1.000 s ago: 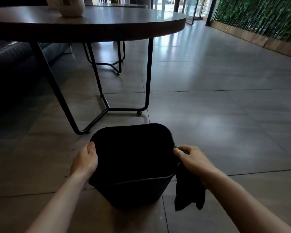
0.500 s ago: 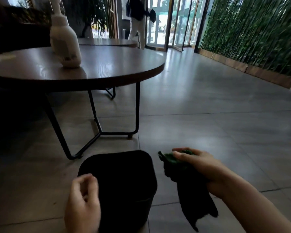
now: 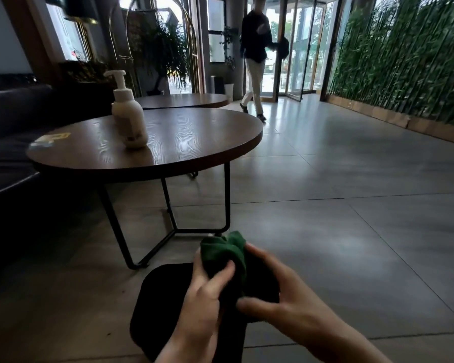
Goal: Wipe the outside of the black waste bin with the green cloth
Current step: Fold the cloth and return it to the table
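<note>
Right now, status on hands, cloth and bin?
Left hand and right hand both gripping green cloth. Cloth off black bin. Nothing blocking it.

the grey tiled floor (image 3: 351, 231) carried the black bin (image 3: 163, 305) and a round wooden table (image 3: 194, 142) on thin black legs; a white pump bottle (image 3: 129, 119) stood on the tabletop.

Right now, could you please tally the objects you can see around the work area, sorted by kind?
Round dark wooden tables: 2 (near one, far one)
White plastic pump bottle: 1
Black plastic waste bin: 1
Crumpled green cloth, held in both hands: 1
Total: 5
</note>
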Motion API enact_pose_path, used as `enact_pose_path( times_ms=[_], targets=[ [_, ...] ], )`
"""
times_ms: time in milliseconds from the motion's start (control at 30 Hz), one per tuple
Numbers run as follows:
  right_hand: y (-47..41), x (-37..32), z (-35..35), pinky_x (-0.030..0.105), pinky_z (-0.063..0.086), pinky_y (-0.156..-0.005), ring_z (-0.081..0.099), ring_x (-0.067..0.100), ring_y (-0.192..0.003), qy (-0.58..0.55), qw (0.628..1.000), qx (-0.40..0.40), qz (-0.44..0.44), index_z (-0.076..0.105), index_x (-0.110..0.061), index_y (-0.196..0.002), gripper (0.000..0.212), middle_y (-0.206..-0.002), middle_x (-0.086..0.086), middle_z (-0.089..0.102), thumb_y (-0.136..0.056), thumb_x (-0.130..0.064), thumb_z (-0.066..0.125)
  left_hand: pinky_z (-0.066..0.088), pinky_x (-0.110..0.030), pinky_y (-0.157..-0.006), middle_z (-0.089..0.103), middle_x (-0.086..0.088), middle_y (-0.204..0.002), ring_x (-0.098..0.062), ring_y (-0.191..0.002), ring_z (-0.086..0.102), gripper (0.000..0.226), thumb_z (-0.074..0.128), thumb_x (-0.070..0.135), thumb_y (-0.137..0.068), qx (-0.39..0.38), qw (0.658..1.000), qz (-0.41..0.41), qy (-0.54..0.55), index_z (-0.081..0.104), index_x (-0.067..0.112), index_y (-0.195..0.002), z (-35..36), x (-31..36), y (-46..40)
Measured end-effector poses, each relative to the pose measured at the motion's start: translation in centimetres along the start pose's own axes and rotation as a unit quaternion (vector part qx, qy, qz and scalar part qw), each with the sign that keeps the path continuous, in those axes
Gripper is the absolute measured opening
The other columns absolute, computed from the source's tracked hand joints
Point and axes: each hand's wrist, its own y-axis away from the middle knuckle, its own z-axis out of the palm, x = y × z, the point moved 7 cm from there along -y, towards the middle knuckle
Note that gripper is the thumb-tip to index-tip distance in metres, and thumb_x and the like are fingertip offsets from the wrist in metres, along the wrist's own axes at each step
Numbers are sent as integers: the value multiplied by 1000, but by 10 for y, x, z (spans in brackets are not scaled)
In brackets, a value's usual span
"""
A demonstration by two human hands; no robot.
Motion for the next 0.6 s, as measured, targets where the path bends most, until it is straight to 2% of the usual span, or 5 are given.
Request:
enact_pose_path(
  times_ms=[67,167,333,467,600],
  targets=[
    [0,-1,0,27,52,-107,61,3,-129,60,998,-4,-28,43,-36,-151,95,-138,-14,65,-72,-14,91,57,-25,-90,70,0,-131,-14,-117,69,78,62,-10,-88,-52,974,57,-211,48,50,-137,8,7,0],
    [-2,1,-11,28,57,-91,66,3,-105,177,981,64,-52,64,-34,-121,59,-116,-9,66,-71,-15,88,41,-19,-112,49,21,-144,3,-134,47,83,67,8,-86,-109,840,139,-512,35,59,-143,15,13,-3],
    [-1,11,-20,22,56,-78,67,7,-91,263,962,49,-59,74,-36,-107,40,-102,-11,65,-71,-24,87,52,-40,-92,60,22,-117,-13,-110,64,52,63,45,-77,-103,633,147,-753,44,52,-126,8,20,-8],
    [-13,4,-23,23,56,-79,65,4,-93,324,942,49,-79,73,-35,-109,41,-101,-18,65,-74,-17,81,53,-37,-80,68,20,-102,-12,-96,65,37,61,33,-75,-84,627,158,-758,51,43,-109,-4,24,-18],
    [-28,4,-16,37,56,-80,63,13,-95,452,888,26,-82,56,-40,-118,41,-110,-17,59,-81,-36,72,52,-37,-77,63,12,-94,-16,-91,64,30,58,26,-77,-90,589,171,-784,50,36,-104,-9,21,-33]
  ],
)
